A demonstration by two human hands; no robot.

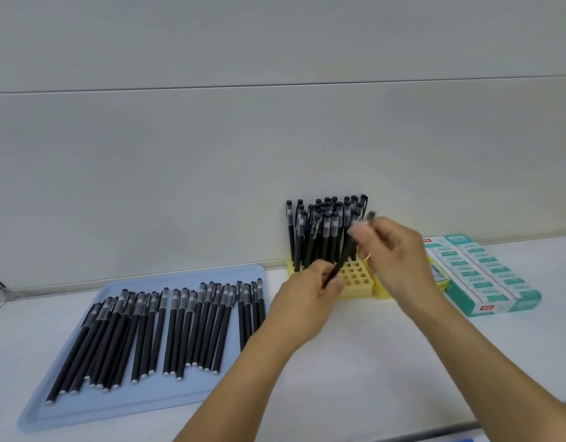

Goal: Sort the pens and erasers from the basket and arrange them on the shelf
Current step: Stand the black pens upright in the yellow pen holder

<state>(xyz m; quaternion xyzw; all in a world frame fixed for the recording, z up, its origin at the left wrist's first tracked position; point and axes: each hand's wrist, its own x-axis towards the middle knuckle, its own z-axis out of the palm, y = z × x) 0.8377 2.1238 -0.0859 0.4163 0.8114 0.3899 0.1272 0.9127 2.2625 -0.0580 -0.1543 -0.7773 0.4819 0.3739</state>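
White shelf [386, 346]: both hands' grips, left [307, 295] and right [393, 250], pinch one black pen [345, 256] above yellow holder [358, 279].

**Black pens, pale blue tray, yellow holder**

Black pens [166, 333] with silvery tips and clear caps lie on the pale blue tray [64, 406]. More black pens [323, 231] stand in the yellow grid holder [358, 279]. The eraser boxes [485, 275] are white and teal, with small red labels.
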